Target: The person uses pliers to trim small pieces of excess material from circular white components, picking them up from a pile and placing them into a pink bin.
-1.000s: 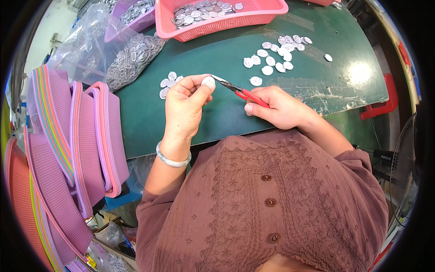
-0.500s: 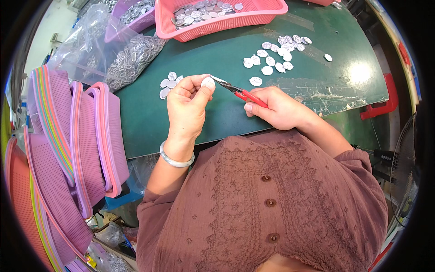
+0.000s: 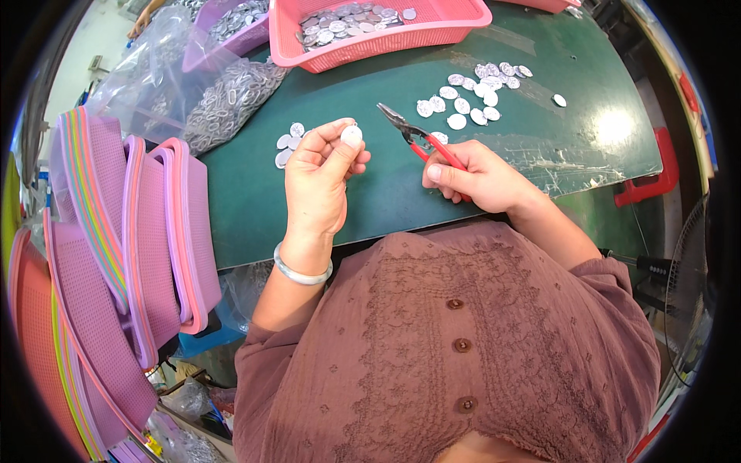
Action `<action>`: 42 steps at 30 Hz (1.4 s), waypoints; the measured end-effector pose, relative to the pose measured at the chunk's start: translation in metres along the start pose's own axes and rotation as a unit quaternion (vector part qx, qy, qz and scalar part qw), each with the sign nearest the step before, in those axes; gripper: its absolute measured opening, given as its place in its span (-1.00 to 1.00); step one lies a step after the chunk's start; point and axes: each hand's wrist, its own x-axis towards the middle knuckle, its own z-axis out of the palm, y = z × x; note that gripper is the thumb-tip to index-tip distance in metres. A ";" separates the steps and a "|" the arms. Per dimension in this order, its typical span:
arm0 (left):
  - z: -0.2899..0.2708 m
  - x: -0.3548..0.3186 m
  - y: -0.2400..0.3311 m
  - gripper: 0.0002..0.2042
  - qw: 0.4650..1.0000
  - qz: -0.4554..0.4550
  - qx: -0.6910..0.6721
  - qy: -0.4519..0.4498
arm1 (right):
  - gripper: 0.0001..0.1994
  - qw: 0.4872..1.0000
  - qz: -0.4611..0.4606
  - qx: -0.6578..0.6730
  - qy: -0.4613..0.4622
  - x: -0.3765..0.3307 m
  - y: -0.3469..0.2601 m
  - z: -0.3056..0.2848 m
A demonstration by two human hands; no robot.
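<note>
My left hand (image 3: 318,174) pinches an oval silver metal tag (image 3: 351,136) between thumb and fingers, above the green table. Wrapped in my right hand (image 3: 476,176) are red-handled pliers (image 3: 401,125), their dark jaws pointing up and left, apart from the tag. Beyond my left hand lies a small group of similar tags (image 3: 283,158). A larger scatter of tags (image 3: 461,105) lies past my right hand, and one of them is partly hidden behind the pliers and that hand.
A pink basket (image 3: 370,38) of tags stands at the back, beside a purple basket (image 3: 202,55). A clear bag of metal links (image 3: 231,104) rests at the back left. Nested purple baskets (image 3: 189,231) crowd the left. Another person's hand (image 3: 139,25) shows at far upper left.
The pliers have moved away from the tag to the right, and their handles have spread. My left hand still holds the tag. Another person's hand has appeared at the upper left.
</note>
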 end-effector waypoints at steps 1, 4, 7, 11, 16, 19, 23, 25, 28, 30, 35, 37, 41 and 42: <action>-0.001 0.000 0.000 -0.83 1.000 -0.008 -0.019 -0.007 | -0.74 1.000 0.002 0.004 0.001 0.000 0.001 -0.001; 0.001 -0.001 0.002 -0.80 0.999 -0.018 -0.041 0.015 | -0.74 1.000 0.003 0.000 -0.001 0.000 0.001 0.000; 0.001 -0.002 0.001 -0.81 0.998 -0.013 -0.063 0.010 | -0.74 1.000 0.006 -0.007 -0.001 0.000 0.001 0.000; -0.003 -0.003 0.002 -0.82 0.993 -0.027 -0.113 -0.010 | -0.76 1.000 -0.002 -0.008 0.002 0.001 0.005 0.000; -0.006 -0.002 0.003 -0.76 0.992 -0.037 -0.123 -0.018 | -0.75 1.000 -0.006 -0.007 -0.001 0.001 0.006 0.000; -0.005 -0.002 0.006 -0.73 0.992 -0.040 -0.119 -0.020 | -0.75 1.000 -0.007 -0.013 -0.001 0.001 0.007 0.000; -0.007 -0.002 0.003 -0.71 0.989 -0.043 -0.136 -0.033 | -0.76 1.000 -0.008 -0.016 0.000 0.001 0.005 0.001; -0.007 -0.002 0.004 -0.70 0.987 -0.047 -0.152 -0.037 | -0.76 1.000 -0.009 -0.023 -0.003 0.002 0.007 0.000; -0.014 0.002 -0.001 -0.64 0.968 -0.071 -0.236 -0.052 | -0.77 0.999 -0.015 -0.030 -0.003 0.001 0.007 0.000; -0.029 0.010 -0.006 -0.57 0.935 -0.091 -0.312 -0.140 | -0.77 0.999 -0.016 -0.029 -0.002 0.001 0.005 0.001; -0.021 0.004 0.002 -0.43 0.933 -0.114 -0.326 -0.099 | -0.78 1.000 -0.015 -0.026 -0.002 0.002 0.006 0.001; -0.012 0.000 0.010 -0.41 0.946 -0.111 -0.302 -0.044 | -0.78 1.000 -0.008 -0.029 0.000 0.002 0.004 0.002; -0.017 0.003 0.017 -0.49 0.956 -0.113 -0.266 -0.045 | -0.78 1.000 -0.004 -0.027 -0.004 0.002 0.003 0.001; -0.035 0.011 0.016 -0.53 0.956 -0.111 -0.254 -0.097 | -0.78 1.000 -0.007 -0.024 -0.003 0.001 0.004 0.001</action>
